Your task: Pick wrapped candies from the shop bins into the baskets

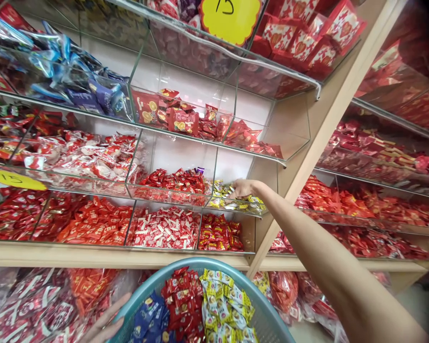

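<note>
My right hand (244, 188) reaches into a small clear compartment of yellow-and-white wrapped candies (219, 202). Its fingers point down among the wrappers, look loosely apart, and their tips are partly hidden. At the lower left, my left hand (105, 320) lies against the left rim of a blue-green plastic basket (271, 312), fingers stretched and apart. Inside the basket are three piles side by side: dark blue packets (150, 317), red packets (183, 302) and yellow-and-white candies (223, 300).
Tiered shelves with clear dividers hold red candies (173, 183), red-and-white candies (166, 228) and blue packets (103, 93). A wooden upright (320, 126) stands just right of my reaching hand. Bagged candies (32, 305) lie below the shelf, and a yellow price sign (230, 19) hangs above.
</note>
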Motion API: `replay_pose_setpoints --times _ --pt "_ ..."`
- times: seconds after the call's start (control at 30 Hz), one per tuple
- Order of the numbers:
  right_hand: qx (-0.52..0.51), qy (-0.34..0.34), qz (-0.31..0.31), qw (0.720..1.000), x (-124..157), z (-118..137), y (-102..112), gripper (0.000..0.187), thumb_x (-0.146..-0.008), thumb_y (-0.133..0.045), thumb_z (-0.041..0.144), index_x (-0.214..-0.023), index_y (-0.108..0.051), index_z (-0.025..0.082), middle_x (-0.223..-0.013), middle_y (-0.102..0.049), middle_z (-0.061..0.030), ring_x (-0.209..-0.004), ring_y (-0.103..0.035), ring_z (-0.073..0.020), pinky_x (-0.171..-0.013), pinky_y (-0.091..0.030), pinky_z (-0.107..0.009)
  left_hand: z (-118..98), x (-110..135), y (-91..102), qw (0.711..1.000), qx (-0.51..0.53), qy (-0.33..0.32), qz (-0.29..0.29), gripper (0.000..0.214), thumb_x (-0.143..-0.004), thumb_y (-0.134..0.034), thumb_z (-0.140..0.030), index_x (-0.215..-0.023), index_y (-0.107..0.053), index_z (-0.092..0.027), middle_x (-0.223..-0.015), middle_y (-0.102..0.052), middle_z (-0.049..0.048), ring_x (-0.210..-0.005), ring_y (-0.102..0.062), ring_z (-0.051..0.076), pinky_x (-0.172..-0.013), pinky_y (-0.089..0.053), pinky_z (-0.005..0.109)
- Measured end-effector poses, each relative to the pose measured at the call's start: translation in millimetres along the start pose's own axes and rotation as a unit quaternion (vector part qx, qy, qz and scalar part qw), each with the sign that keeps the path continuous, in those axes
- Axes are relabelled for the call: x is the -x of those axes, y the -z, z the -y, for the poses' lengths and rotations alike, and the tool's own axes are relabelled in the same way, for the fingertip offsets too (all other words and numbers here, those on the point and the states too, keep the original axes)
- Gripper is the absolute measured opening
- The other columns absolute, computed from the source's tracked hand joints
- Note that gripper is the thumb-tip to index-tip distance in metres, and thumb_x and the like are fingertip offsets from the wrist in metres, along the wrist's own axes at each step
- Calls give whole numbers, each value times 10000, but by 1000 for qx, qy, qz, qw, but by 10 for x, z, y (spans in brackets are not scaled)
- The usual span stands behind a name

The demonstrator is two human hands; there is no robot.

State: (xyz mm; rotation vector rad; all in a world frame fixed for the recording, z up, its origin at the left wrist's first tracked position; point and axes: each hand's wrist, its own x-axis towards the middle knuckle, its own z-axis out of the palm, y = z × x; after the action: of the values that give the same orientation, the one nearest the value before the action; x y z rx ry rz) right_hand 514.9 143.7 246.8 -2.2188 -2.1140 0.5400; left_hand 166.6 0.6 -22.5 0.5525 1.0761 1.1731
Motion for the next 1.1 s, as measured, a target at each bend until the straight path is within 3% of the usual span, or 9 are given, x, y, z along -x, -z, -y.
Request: replay_pose_setpoints --times 0.17,0.3,0.37,0.43,0.53,0.63,0.77,0.9,1.1 --pt "-48 68 -68 994 338 -58 184 456 -629 -626 522 -785 -553 99 -574 -425 31 -547 -334 -73 -494 -275 -225 -86 125 -65 999 -6 45 4 581 -499 -757 -283 -1064 -622 -288 -1022 -666 -1 -1099 -469 328 -831 -459 366" --pt "-119 180 -160 963 943 -96 384 408 -658 -606 500 -794 -571 117 -662 -470 5 -569 -361 -81 -530 -306 -227 -165 219 -131 998 -7 66 2 633 -556 -738 -253 -1162 -558 -243 -1039 -661 49 -1038 -522 331 -792 -481 364" --pt "-125 205 -175 955 1265 -127 347 359 -667 -617 477 -804 -577 148 -674 -486 7 -585 -381 -93 -542 -319 -230 -192 304 -184 997 -12 70 2 632 -586 -724 -243 -1188 -533 -248 -1038 -662 51 -1007 -546 330 -787 -483 384" --pt "-117 198 -161 960 1508 -187 159 312 -679 -622 458 -815 -585 179 -671 -493 15 -590 -397 -101 -536 -318 -230 -204 409 -251 998 -14 62 3 604 -614 -710 -218 -1189 -530 -258 -1067 -651 39 -1024 -542 305 -820 -467 368" --pt "-120 193 -90 970 1634 -334 -370 297 -711 -588 462 -842 -582 196 -699 -524 13 -618 -442 -115 -556 -344 -232 -200 533 -333 998 0 55 5 559 -650 -682 -190 -1185 -533 -249 -1102 -634 33 -1063 -517 279 -868 -435 358" --pt "-75 184 -17 980 1504 -523 -1003 296 -723 -564 466 -743 -564 170 -701 -526 1 -645 -460 -130 -576 -352 -237 -188 511 -323 999 -5 46 8 518 -647 -681 -193 -1150 -564 -238 -1103 -634 32 -1093 -492 275 -900 -405 353" --pt "-9 144 -34 989 1212 -739 -1592 290 -734 -539 452 -716 -540 163 -710 -547 -22 -681 -477 -160 -599 -342 -253 -172 312 -203 999 -17 37 -2 443 -584 -711 -200 -1022 -644 -222 -1062 -654 30 -1089 -484 315 -890 -405 340" --pt "15 87 -26 996 1070 -782 -1773 298 -704 -562 454 -730 -548 158 -715 -565 -31 -687 -484 -164 -574 -321 -240 -148 193 -133 999 -13 38 -8 429 -551 -720 -204 -976 -663 -222 -1092 -638 29 -1065 -503 327 -876 -413 343" --pt "15 77 -2 997 1023 -723 -1764 321 -664 -598 459 -702 -576 141 -709 -579 -37 -654 -482 -156 -543 -309 -230 -133 209 -142 999 -23 45 -16 482 -539 -723 -218 -1014 -646 -234 -1080 -644 31 -1063 -502 328 -859 -423 349"
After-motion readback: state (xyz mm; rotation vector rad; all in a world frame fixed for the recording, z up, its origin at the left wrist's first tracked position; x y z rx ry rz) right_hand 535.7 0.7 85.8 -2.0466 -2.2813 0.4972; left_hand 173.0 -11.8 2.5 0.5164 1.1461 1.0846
